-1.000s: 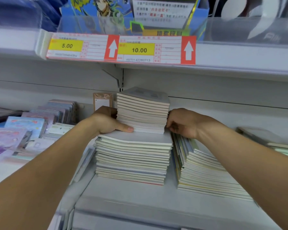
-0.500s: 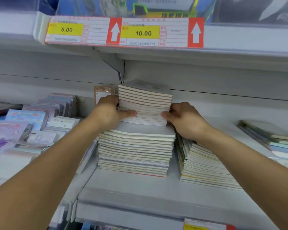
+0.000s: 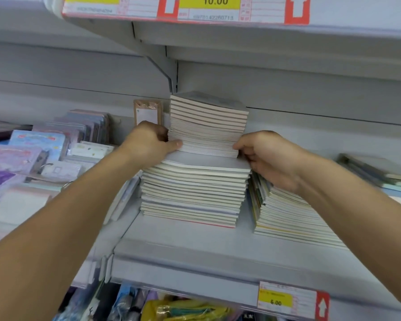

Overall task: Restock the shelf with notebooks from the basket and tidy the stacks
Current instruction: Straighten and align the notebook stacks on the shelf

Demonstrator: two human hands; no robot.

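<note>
While both hands [image 3: 148, 142] grip (sides), notebooks [image 3: 206, 128] lie crosswise.

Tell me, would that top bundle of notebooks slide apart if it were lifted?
Probably, unless squeezed. The top bundle is many thin loose notebooks, so both hands clamp its sides. Its edges already look fanned, suggesting smooth covers slip. It likely sags slightly, and seems fairly heavy.

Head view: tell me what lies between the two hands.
In the head view, the upper bundle of notebooks lies between the left hand and right hand, resting on the wider notebook stack.
</note>
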